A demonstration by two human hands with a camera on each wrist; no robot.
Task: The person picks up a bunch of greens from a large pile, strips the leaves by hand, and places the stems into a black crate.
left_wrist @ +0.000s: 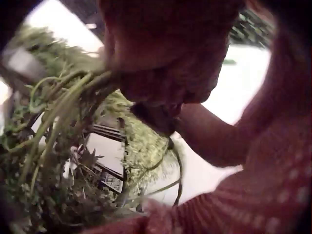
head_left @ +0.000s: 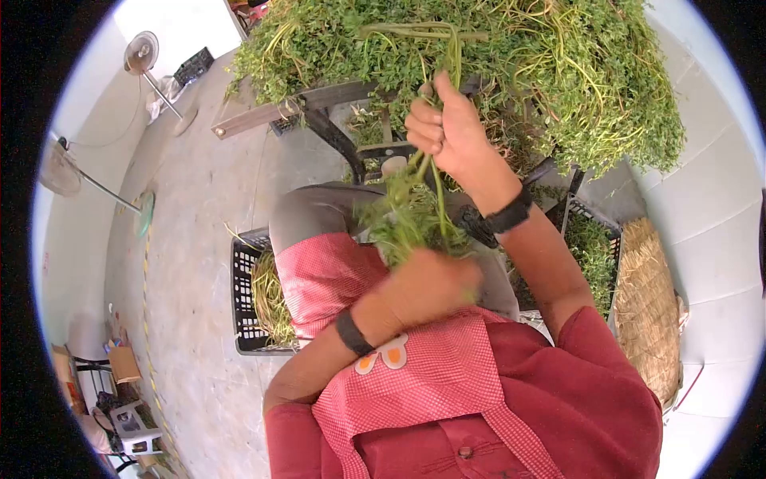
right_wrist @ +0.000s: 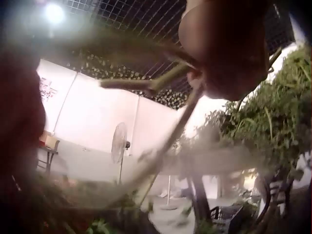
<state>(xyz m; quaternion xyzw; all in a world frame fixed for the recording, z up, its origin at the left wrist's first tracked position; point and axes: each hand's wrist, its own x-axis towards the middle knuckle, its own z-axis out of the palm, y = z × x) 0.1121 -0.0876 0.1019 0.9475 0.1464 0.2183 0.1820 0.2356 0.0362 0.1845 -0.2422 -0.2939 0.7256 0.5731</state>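
My right hand (head_left: 451,128) grips a few long green stalks (head_left: 455,60) in front of the table, thumb pointing up. Their bent ends stick out above the fist, and their leafy part (head_left: 411,215) hangs below it. In the right wrist view, stalks (right_wrist: 170,75) pass out of the curled fingers (right_wrist: 224,73). My left hand (head_left: 435,283), blurred, lies lower, across the front of the apron at the leafy ends. The left wrist view shows its fingers (left_wrist: 165,78) curled, with several stems (left_wrist: 63,97) running into them. A big heap of leafy green stalks (head_left: 319,48) covers the table.
The table's wooden edge (head_left: 259,120) and dark legs stand just ahead. A black crate (head_left: 243,319) with cut stems is at the left, another crate (head_left: 614,247) with greens at the right, beside a woven straw mat (head_left: 650,319). Standing fans (head_left: 142,52) are farther left.
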